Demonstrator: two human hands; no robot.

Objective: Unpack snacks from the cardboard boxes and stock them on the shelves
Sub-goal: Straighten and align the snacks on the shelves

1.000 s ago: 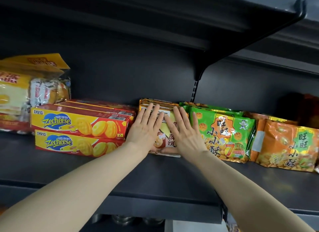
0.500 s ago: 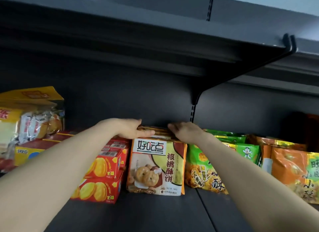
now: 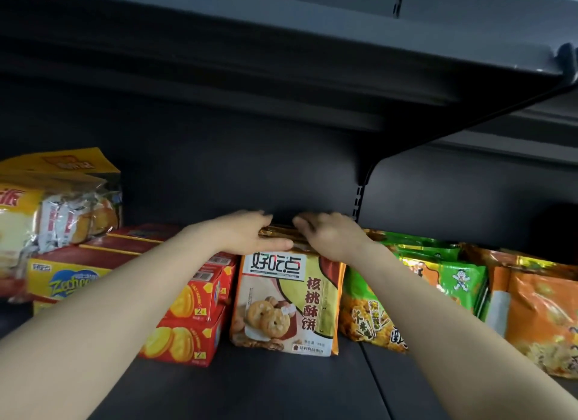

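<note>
two hands rest on the top edges of a row of walnut cookie bags (image 3: 286, 301) standing upright on the dark shelf (image 3: 250, 385). left hand (image 3: 247, 235): fingers straight and close together, laid flat across the bag tops. right hand (image 3: 328, 235): fingers bent over the tops; whether they grip cannot be told. red biscuit boxes (image 3: 187, 322) touch the bags on the left, green snack bags (image 3: 438, 282) on the right.

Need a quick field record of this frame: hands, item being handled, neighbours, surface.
left hand: rests on top edge of the cookie bag row
right hand: rests on the same top edge
cookie bag: upright, facing front
red boxes: stacked, left of bag
green snack bags: right of bag
shelf: dark metal
</note>
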